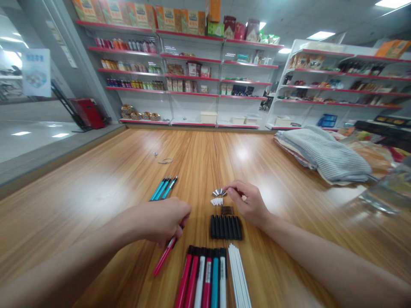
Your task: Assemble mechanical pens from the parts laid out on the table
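My left hand (171, 218) is closed around a pink pen barrel (164, 259), which slants down toward me; its upper end is hidden by the fingers. Just beyond that hand lie several assembled blue pens (162, 188). My right hand (248, 201) pinches at the right end of a fan of silver cone-shaped pen tips (218, 192), its fingertips on the last one. Under these sit small white pieces (217, 201), dark springs (227, 210) and a row of black grips (226, 227). Closer to me are pink, white and blue barrels (205, 278) beside thin white refills (239, 276).
A loop of thin wire (165, 161) and a small metallic bit (155, 153) lie farther out on the wooden table (105, 171). Folded striped cloth (327, 154) and a clear container (388, 192) are at the right. Stocked shelves (192, 77) stand behind the table.
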Demonstrator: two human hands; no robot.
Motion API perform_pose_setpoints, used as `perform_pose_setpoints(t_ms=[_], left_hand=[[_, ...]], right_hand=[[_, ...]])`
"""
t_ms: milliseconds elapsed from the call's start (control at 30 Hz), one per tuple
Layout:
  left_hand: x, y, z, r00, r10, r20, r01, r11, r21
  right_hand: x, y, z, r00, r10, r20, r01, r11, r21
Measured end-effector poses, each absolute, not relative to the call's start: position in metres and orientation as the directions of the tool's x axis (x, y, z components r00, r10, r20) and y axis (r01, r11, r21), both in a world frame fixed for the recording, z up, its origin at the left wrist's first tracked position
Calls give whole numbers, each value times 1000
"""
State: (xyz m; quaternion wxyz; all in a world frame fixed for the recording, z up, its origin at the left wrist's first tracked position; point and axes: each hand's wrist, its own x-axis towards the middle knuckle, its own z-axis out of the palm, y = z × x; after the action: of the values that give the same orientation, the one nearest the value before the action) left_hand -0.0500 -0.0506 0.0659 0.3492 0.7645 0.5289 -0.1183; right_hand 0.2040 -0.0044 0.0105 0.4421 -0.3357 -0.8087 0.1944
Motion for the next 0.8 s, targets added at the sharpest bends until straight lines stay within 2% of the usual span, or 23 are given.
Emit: perform_pose_setpoints(t_ms=[233,800], left_hand=[[-41,-57,71,444,656,-611,871,-158,465],[-28,-63,80,468,598,-651,850,-103,516]], right_hand=[[205,-4,11,-391,703,594,359,711,-605],[204,-4,10,-404,698,591,365,715,-596]])
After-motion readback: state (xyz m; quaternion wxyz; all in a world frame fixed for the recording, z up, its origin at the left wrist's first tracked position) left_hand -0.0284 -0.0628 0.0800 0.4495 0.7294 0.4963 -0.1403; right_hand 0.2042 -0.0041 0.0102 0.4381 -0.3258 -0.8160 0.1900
